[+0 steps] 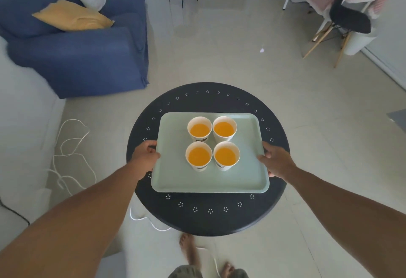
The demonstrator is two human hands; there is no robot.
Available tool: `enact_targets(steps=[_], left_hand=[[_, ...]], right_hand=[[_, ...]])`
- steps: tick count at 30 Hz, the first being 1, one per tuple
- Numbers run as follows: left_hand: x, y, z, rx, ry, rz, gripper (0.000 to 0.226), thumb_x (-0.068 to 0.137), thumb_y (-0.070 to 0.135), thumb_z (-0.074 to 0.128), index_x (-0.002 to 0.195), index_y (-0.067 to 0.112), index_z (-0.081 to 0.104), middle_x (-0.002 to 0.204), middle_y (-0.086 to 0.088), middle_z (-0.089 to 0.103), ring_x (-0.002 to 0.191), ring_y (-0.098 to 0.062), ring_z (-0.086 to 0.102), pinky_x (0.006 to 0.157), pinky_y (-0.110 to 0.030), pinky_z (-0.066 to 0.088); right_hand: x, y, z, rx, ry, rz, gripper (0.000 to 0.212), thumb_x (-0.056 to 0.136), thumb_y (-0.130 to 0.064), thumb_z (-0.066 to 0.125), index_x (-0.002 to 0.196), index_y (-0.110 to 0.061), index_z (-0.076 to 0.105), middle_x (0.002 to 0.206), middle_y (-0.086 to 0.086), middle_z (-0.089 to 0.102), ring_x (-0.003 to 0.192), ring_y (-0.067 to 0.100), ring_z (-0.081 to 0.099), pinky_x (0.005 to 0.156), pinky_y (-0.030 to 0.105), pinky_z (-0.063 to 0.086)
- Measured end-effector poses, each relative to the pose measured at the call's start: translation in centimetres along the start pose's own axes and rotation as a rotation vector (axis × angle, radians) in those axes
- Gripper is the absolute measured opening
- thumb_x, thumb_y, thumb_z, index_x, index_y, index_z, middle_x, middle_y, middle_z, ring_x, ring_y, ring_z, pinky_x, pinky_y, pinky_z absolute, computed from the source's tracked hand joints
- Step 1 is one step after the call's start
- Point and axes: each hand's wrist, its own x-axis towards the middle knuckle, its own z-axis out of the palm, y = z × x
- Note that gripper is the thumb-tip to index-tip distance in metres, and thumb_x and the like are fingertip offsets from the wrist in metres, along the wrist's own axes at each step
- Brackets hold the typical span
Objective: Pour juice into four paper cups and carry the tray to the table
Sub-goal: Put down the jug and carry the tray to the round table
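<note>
Pale green tray (pixel 246 174) over the middle of a round black table (pixel 208 218) edged with small white flower marks; contact with the tabletop cannot be told. Four paper cups (pixel 199 156) of orange juice in a tight square at tray centre, nearly touching. Left hand (pixel 146 154) at 9 o'clock, right hand (pixel 275 160) at 3 o'clock, each grasping a tray edge, fingers curled under. Blue armchair (pixel 87 64) at 10 o'clock, yellow cushion (pixel 72 17) on it.

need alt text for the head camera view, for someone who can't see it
Two bare hands, left and right, grip the short edges of a pale green rectangular tray holding four white paper cups of orange juice, over a round black table.
</note>
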Motion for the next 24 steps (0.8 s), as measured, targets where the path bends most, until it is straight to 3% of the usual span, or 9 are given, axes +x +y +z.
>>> enact_targets(steps=[6,13,24], left_hand=[[4.1,1.0,0.6,0.017,-0.045,0.020,0.038,0.091,-0.002,0.059,0.118,0.024,0.064,0.096,-0.007,0.063,0.090,-0.025,0.068,0.069,-0.047,0.064],[7.1,1.1,2.4,0.074,-0.064,0.009,0.038,0.092,0.000,0.060,0.120,0.026,0.063,0.095,-0.007,0.064,0.092,-0.025,0.068,0.077,-0.049,0.063],[9.3,-0.2,4.5,0.111,-0.033,-0.025,0.038,0.092,0.002,0.062,0.117,0.032,0.062,0.099,-0.006,0.066,0.095,-0.025,0.068,0.086,-0.052,0.061]], right_hand=[[2.5,-0.7,0.6,-0.014,0.036,0.042,0.053,0.093,-0.027,0.059,0.143,-0.046,0.058,0.095,-0.006,0.074,0.088,0.023,0.072,0.061,0.039,0.067],[5.1,0.5,1.3,-0.015,0.017,0.070,0.054,0.094,-0.027,0.060,0.144,-0.046,0.057,0.099,-0.003,0.076,0.094,0.023,0.072,0.063,0.040,0.067],[8.4,2.8,2.6,-0.102,-0.020,0.049,0.055,0.089,-0.038,0.055,0.143,-0.051,0.052,0.089,-0.006,0.073,0.088,0.025,0.072,0.072,0.046,0.066]])
